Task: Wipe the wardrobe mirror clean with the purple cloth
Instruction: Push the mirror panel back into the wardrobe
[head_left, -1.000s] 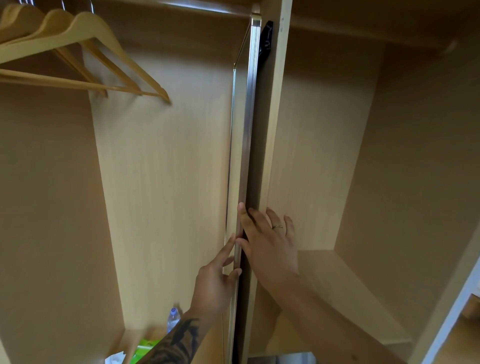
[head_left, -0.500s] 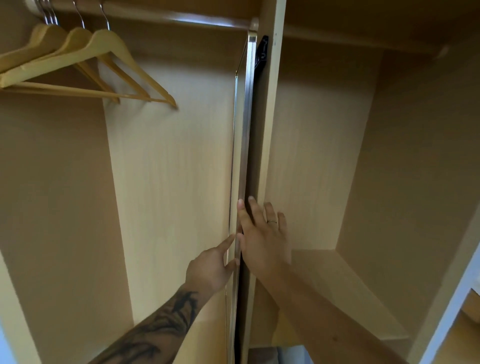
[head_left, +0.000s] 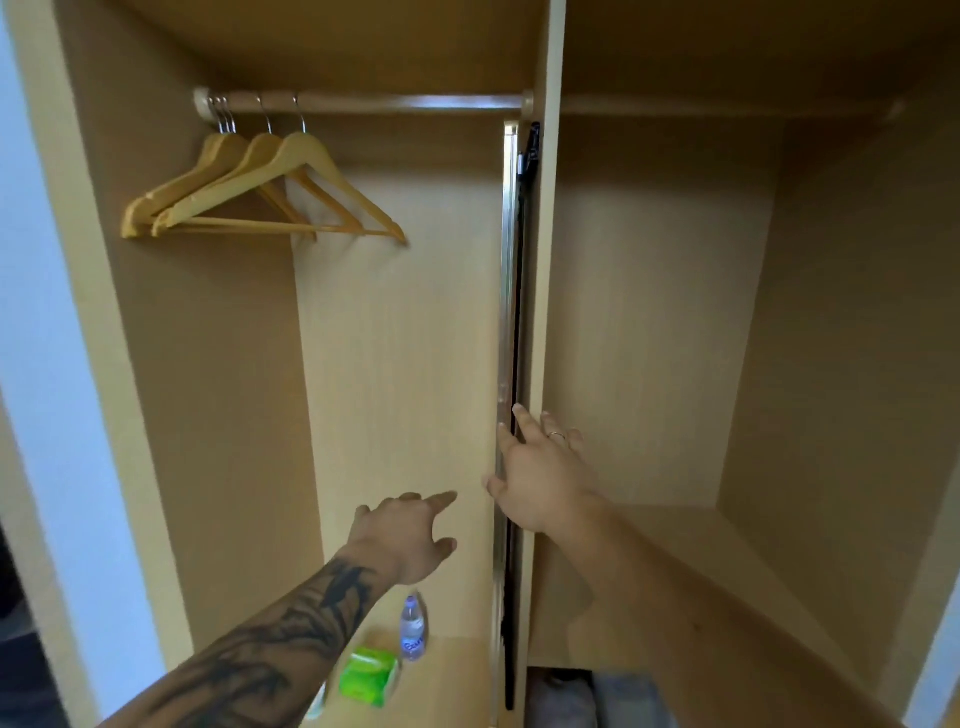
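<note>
Inside an open wooden wardrobe (head_left: 395, 332), a person reaches both bare hands toward a pull-out mirror (head_left: 508, 291) stowed edge-on against the central divider (head_left: 545, 260), only its thin metal frame showing, so the glass itself cannot be seen. Right hand (head_left: 540, 475) lies against the frame at about mid-height, fingers straight and slightly spread, fingertips (head_left: 519, 413) touching the metal edge and the dark gap beside it; a ring (head_left: 557, 435) sits on one finger. Left hand (head_left: 408, 535), on a tattooed forearm, hovers just left of the frame and apart from it, fingers loosely extended and a little spread, holding nothing. Purple cloth is not in view in either hand or anywhere in the wardrobe. At the upper left corner of the left compartment, several wooden hangers (head_left: 260, 192) hang bunched on the rail (head_left: 363, 101), well apart from the mirror. On the compartment's floor, near its front edge and below the left forearm, a small water bottle (head_left: 413, 629) stands upright beside a green packet (head_left: 366, 675). Right compartment holds a bare shelf (head_left: 727, 571) behind the right arm, with blurred grey items (head_left: 597, 696) beneath it that cannot be made out.
</note>
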